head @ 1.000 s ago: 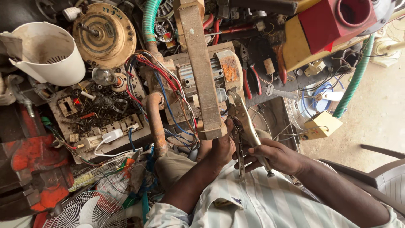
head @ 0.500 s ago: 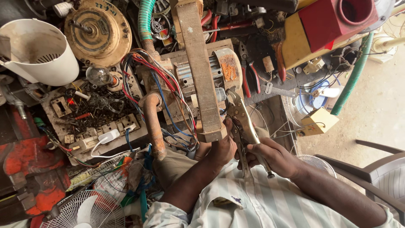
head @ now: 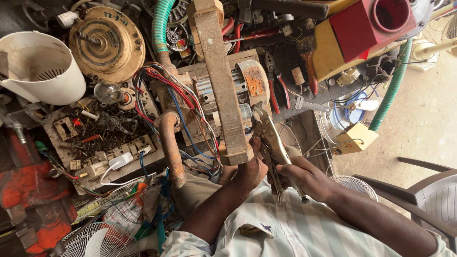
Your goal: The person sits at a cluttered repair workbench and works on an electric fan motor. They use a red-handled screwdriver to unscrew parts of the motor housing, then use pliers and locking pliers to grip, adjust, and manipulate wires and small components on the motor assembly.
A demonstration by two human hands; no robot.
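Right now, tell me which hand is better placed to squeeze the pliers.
Right. The right hand already wraps the pliers handles; the left hand is against the wooden bar.

Bare sandy floor (head: 428, 114) at right, daylit; dark plastic chair (head: 428, 190) at lower right corner.

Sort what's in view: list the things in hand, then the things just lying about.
In hand: locking pliers in the right hand; wooden bar steadied by the left hand; rusty motor.
Lying about: white bucket, light bulb, red-handled pliers, green hose.
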